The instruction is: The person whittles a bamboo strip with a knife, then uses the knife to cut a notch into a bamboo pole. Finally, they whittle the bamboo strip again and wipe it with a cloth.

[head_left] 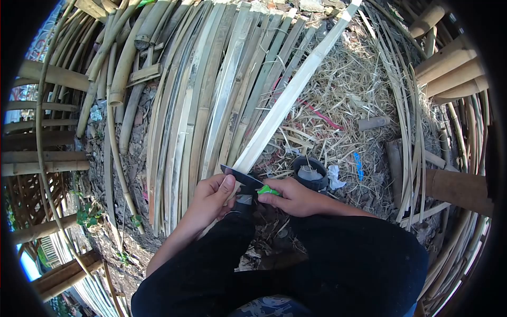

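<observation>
The right hand (296, 198) is closed on the green handle (268, 191) of a knife, whose dark blade (242, 176) lies across the near part of a pale bamboo strip (296, 92). The left hand (208, 198) is clamped on the strip's near portion, with the fingers curled about it and the thumb up at the blade's left end. This two-sided grip probably steadies the blade and sets its angle against the strip. The strip slants from between the hands to the far right, its long free length pointing away from the body, which likely keeps the near portion within reach. Its near portion is partly hidden by the left hand, just above the dark trousers (343, 253). To the left of the strip, split bamboo lengths (203, 100) lie side by side, roughly aligned, an arrangement that suits picking up one at a time. To the right, curled shavings (343, 95) cover the ground around a red strand (325, 117). Just beyond the right hand, a black pot (318, 185) sits beside crumpled white paper (335, 177).
</observation>
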The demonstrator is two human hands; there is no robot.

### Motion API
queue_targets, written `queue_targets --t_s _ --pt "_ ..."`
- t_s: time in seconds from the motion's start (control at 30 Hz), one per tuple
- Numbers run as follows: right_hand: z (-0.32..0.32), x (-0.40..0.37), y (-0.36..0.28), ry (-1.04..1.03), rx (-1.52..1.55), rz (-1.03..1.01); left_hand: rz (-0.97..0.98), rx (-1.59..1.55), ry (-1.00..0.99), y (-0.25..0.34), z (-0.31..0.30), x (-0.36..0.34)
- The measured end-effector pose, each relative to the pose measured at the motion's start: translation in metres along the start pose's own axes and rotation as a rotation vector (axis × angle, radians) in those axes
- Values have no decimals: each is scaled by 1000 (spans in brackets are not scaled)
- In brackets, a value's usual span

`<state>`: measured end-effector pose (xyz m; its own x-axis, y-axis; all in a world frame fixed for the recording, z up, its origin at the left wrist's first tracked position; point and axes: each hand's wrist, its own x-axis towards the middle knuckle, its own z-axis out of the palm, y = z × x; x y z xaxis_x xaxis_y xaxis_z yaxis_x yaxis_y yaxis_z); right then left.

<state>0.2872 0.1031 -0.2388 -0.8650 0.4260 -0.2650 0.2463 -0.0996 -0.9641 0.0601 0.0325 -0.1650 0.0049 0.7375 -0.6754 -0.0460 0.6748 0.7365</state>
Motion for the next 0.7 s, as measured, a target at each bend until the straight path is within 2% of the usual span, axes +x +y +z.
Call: queue_targets --t_s 0.07,0.13,0.17,0.23,0.3,0.33,0.37,0.43,0.47,0.53,0.57,0.63,0.7 --pt "-2 -1 -1 20 16 28 58 -28 -7 -7 -4 5" --pt "-2 -4 0 133 105 -6 104 44 128 -16 -14 9" --pt "-2 -5 0 140 100 -4 108 43 120 -24 -23 12" --pt "-3 -6 -1 198 124 -79 232 467 396 -43 -45 17" --pt "-6 -8 -3 169 179 -24 171 324 465 -61 -63 21" --pt "-8 -9 -4 128 241 27 274 498 554 -84 -80 30" --pt "-8 -10 -3 151 240 31 307 544 602 -100 -91 36" --pt "-8 -9 2 193 240 55 150 763 675 -112 -107 38" --pt "-9 -9 -1 217 292 30 157 766 668 -114 -108 40" --pt "-7 -8 2 214 327 24 374 1373 822 -118 -111 41" --pt "-8 -7 4 204 357 21 381 1370 820 -108 -103 41" --pt "-7 0 12 180 298 -21 806 1293 784 -67 -69 39" --pt "-5 2 11 136 243 -55 796 755 290 -35 -36 38"
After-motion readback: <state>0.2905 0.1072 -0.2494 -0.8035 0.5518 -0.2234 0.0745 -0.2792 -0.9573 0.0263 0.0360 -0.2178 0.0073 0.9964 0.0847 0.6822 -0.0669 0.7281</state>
